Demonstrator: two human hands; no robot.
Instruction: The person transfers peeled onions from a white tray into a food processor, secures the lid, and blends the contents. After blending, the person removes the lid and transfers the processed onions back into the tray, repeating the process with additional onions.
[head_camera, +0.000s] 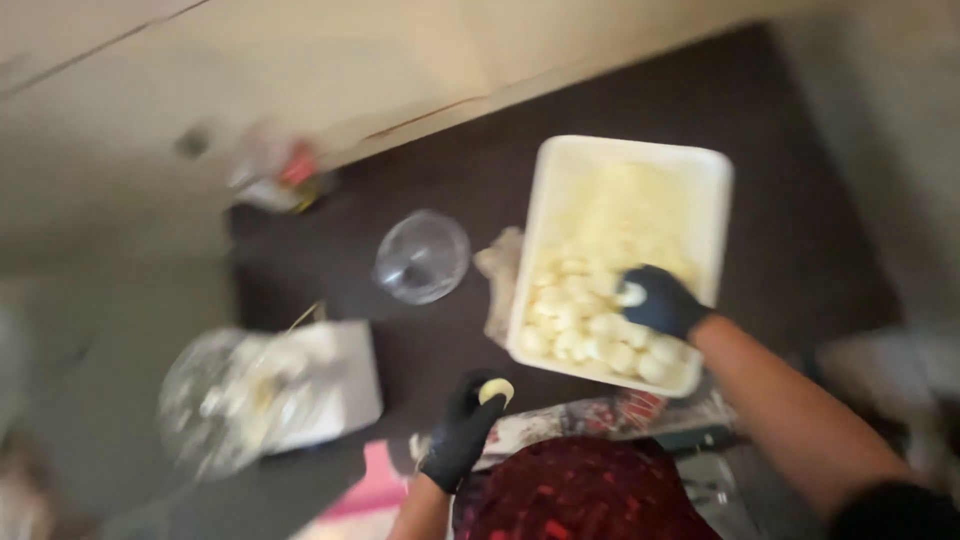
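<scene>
Both my hands wear black gloves. My left hand (462, 432) is closed around a small pale yellow dough ball (496, 390) near the front of the dark table (790, 230). My right hand (660, 301) reaches into a white rectangular tray (560, 160) and grips another pale dough ball (631, 294). The tray holds several similar balls at its near end and pale shredded or mashed stuff at its far end. The frame is blurred.
A clear glass bowl (421, 256) stands left of the tray. A crumpled cloth (500, 270) lies against the tray's left side. A plastic-covered bundle on a white board (262, 395) sits at the left. Something dark red (585, 495) is right below me. Wrappers (280, 175) lie at the back.
</scene>
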